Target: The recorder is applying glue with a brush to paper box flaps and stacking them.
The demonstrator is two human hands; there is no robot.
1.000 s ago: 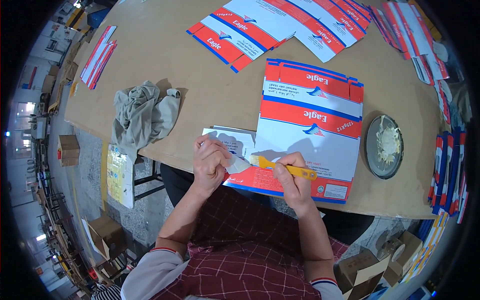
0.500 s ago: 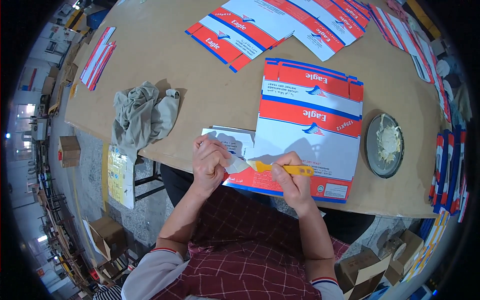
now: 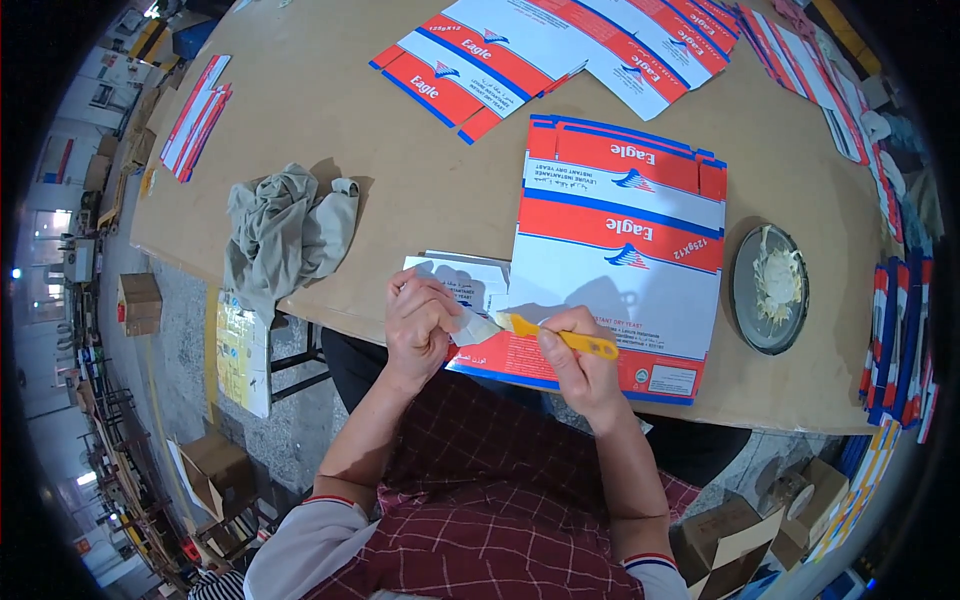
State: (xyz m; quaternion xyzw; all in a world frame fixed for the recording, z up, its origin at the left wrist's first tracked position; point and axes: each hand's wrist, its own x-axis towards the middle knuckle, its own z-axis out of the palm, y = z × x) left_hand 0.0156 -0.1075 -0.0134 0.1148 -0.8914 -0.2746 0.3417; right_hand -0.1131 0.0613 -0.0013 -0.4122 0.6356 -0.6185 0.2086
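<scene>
A stack of flat red, white and blue printed cartons (image 3: 568,262) lies at the table's near edge in front of me. My left hand (image 3: 420,325) is closed on a white carton flap (image 3: 474,330) raised at the stack's left side. My right hand (image 3: 584,372) grips a yellow-handled brush (image 3: 598,346). The brush's pale tip points left and meets the flap's edge; whether it presses on it I cannot tell. Right of the cartons stands a dark round dish (image 3: 745,290) holding white paste (image 3: 778,278).
A crumpled grey-green cloth (image 3: 290,225) hangs over the table's near left edge. More flat cartons (image 3: 545,50) lie at the far side, with a small stack (image 3: 195,120) at far left. Folded cartons (image 3: 895,340) line the right edge. Cardboard boxes (image 3: 215,475) stand on the floor.
My right hand has shifted slightly left and down, and the brush handle slants more. The left hand and its flap stay nearly the same.
</scene>
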